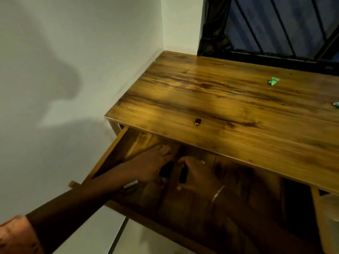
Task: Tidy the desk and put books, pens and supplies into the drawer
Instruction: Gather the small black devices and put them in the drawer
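The wooden desk's drawer (110,158) is pulled out, and both my hands are inside it. My left hand (150,162) lies low over the drawer floor with its fingers stretched toward the back. A short black object (166,169) shows at its thumb side; the blur hides whether the hand grips it. My right hand (199,174) is curled around a second black, pen-like object (183,174). A small white and grey item (131,185) lies on the drawer floor under my left wrist. On the desk top (220,92) a small black and orange item (197,122) sits near the front edge.
A green scrap (273,81) lies at the far right of the desk top, with another pale scrap (336,104) at the right frame edge. White walls close in the desk's left and back. A barred window with a dark curtain (213,26) stands behind.
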Action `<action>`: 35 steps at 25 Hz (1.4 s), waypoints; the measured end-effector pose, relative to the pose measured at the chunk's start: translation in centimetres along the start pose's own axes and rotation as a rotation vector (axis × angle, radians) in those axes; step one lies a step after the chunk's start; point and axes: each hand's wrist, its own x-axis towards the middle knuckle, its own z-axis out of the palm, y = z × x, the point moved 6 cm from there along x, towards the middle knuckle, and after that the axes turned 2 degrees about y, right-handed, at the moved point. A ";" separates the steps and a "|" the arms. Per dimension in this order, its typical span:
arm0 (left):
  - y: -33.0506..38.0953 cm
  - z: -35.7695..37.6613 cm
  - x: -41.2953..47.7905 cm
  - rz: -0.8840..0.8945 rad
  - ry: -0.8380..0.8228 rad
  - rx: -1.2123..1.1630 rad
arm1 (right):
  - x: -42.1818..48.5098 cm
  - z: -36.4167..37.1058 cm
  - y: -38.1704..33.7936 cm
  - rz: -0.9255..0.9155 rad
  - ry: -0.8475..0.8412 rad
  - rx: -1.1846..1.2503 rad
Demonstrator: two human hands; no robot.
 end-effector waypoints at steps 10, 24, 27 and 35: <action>-2.3 9.2 -1.5 0.107 -0.083 0.388 | 1.7 11.7 -0.2 -0.004 -0.061 -0.169; -2.7 2.4 -0.4 0.178 0.507 0.188 | 3.1 1.3 -0.9 -0.136 0.458 -0.139; -2.7 -1.2 2.3 0.002 0.543 0.148 | 5.4 -5.0 1.7 -0.081 0.624 -0.238; -3.7 1.1 7.1 -0.190 0.060 0.079 | 10.7 -6.3 6.0 0.184 0.213 -0.529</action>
